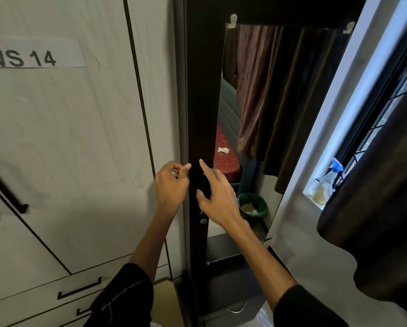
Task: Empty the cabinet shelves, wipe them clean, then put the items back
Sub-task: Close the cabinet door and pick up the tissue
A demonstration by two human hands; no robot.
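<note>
Reaching left hand [171,185], right hand [218,194], dark cabinet door [201,114] between

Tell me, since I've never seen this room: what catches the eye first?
Both hands, left and right, reach at the dark door edge in the middle. Right of it hangs a mirror reflecting brown curtains; at far left a paper label reads WS 14.

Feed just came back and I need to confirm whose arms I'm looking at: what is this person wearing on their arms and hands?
Both arms wear dark, nearly black sleeves pushed up, leaving the forearms bare. The left sleeve shows a line of pale stitching or loose thread near its cuff; the right sleeve looks plain. The left hand and right hand are bare: no gloves, rings, watch or bands visible.
</note>
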